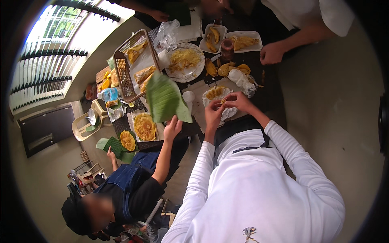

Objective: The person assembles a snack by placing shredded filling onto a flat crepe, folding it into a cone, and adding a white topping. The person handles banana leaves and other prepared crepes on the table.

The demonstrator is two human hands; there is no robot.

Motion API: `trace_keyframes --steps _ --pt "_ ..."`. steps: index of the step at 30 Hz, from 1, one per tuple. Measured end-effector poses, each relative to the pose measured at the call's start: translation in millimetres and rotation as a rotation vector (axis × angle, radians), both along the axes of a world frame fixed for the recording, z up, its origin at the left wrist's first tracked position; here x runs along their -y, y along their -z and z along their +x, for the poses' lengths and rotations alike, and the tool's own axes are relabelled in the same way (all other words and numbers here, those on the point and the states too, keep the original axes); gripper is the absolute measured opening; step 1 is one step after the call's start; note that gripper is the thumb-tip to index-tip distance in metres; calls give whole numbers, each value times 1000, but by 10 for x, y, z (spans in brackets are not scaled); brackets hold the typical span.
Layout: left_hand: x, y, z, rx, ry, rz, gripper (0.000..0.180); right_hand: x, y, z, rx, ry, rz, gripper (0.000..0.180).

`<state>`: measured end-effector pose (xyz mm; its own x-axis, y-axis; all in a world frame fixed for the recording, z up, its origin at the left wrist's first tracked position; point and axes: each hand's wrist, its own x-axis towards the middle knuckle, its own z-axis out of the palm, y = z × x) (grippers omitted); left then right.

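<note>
My left hand (213, 114) and my right hand (240, 101) meet over the near edge of the table, fingertips pinched together. Between them shows a small yellow piece of food (223, 101), partly covered by the fingers. Just beyond my hands, more yellow food pieces (214, 92) lie on crumpled foil (208, 101). The foil rests on a flat sheet of brown cardboard (197, 106). Right of it sits a crumpled white plastic bag (242, 81), close to several yellow fruit-like pieces (224, 70).
At left, a co-worker holds up a green leaf piece (165, 99) over the table. Beyond are a brown basket (123, 77), a plate (197, 69), foam trays (255, 35) and a reddish jar (227, 49). Another person's hand (272, 53) rests at the far right.
</note>
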<state>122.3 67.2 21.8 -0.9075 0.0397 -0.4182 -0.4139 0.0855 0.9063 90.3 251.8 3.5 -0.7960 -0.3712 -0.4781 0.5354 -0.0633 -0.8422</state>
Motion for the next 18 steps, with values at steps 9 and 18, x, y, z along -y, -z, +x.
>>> trace_keyframes --steps 9,18 --pt "-20 147 138 -125 -31 -16 29 16 25 -6 -123 -108 84 27" --pt "-89 97 130 -70 -116 75 28 26 -7 -38 -168 -165 249 24"
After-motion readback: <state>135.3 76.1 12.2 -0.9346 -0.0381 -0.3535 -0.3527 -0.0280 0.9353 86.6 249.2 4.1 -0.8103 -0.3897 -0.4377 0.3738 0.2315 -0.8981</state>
